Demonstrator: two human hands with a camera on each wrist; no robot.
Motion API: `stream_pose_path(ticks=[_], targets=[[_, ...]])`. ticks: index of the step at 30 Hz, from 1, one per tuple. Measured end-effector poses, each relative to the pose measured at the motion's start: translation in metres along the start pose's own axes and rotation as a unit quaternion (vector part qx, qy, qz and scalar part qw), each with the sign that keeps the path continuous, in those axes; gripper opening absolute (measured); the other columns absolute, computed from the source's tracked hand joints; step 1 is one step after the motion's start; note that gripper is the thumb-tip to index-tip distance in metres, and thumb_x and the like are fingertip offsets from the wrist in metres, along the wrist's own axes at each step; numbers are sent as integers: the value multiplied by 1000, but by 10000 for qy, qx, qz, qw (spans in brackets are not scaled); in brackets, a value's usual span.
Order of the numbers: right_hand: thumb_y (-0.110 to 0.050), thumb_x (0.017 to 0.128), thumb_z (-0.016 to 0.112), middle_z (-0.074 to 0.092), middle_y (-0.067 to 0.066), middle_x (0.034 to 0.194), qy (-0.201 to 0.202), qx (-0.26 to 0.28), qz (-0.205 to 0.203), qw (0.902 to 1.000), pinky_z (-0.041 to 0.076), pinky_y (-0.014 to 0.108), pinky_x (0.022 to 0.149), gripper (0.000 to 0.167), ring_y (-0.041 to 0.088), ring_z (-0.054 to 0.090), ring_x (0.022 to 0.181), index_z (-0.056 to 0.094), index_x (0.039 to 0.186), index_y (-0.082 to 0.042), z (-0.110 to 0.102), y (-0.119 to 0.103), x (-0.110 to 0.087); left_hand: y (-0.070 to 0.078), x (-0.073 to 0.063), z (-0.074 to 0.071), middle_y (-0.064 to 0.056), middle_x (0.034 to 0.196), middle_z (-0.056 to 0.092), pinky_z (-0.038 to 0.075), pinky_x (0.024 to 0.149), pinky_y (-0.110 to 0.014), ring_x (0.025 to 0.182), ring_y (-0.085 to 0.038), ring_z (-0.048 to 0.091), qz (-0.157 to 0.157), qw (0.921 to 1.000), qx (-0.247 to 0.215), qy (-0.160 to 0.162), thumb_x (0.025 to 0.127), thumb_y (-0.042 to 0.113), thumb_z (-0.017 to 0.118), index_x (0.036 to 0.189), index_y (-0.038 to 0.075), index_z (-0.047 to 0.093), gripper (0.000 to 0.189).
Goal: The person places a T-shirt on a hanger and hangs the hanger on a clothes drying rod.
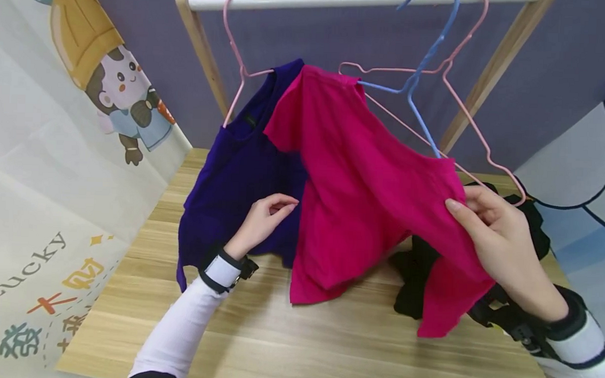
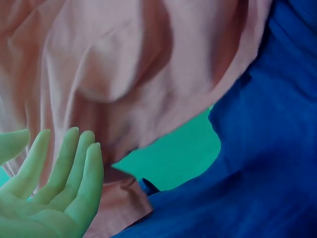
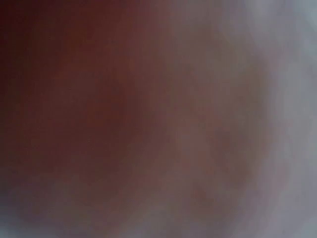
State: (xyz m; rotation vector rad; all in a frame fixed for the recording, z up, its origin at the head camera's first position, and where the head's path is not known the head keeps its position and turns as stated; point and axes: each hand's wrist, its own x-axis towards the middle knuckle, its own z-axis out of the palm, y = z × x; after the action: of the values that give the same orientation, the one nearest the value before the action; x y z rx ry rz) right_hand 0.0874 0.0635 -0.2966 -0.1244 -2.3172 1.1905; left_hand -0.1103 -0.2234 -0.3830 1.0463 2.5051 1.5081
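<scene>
A bright pink T-shirt (image 1: 343,174) hangs on a blue hanger (image 1: 416,84), its neckline slanting down to the right. My right hand (image 1: 506,240) pinches the shirt near its right shoulder, thumb in front; the right wrist view is too blurred to show anything. My left hand (image 1: 263,218) holds nothing. It is by the shirt's left edge, in front of a dark blue top (image 1: 243,176) on a pink hanger (image 1: 237,56). In the left wrist view, the left hand's fingers (image 2: 64,166) are nearly straight beside the pink cloth, and whether they touch it I cannot tell.
A white rail (image 1: 309,0) on wooden posts spans the back. Another pink hanger (image 1: 465,105) hangs bare behind the blue one. Dark clothing (image 1: 414,276) lies on the wooden tabletop (image 1: 287,344) at the right. Printed curtains (image 1: 33,163) flank the table.
</scene>
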Motion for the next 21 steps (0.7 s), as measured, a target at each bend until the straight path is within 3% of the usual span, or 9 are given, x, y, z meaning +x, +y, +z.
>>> stream_pose_path(ticks=[4,9,15,21], targets=[[-10,87,55,56,-12,64,167,217,127,9995,37,16,40,18,4,48,46,58,99,-23,2,-9,16,-1,-5,-1,-9,96,66,47,70,-24,79,-16,61,-21,9999,14,-147,86,11,57,97,3,66,16],[-12,88,54,57,-6,66,289,734,271,9965,41,14,45,14,5,51,49,58,100,-17,3,-21,31,-2,-9,-4,-11,95,66,48,70,-26,80,-23,61,32,9997,-184,-176,86,11,58,97,1,66,17],[-13,88,54,57,-4,69,401,1054,186,9934,43,12,50,16,6,52,52,57,103,-12,10,-30,52,-1,-10,-6,-12,93,66,47,68,-23,77,-20,61,10,9997,-185,-188,86,9,57,96,0,65,16],[-13,88,54,56,-6,66,396,1127,-51,9928,42,12,49,13,4,51,52,57,99,-9,34,-31,72,-1,-15,-10,-12,92,66,47,67,-22,76,-18,61,-22,9997,-137,-177,86,7,56,96,0,65,15]])
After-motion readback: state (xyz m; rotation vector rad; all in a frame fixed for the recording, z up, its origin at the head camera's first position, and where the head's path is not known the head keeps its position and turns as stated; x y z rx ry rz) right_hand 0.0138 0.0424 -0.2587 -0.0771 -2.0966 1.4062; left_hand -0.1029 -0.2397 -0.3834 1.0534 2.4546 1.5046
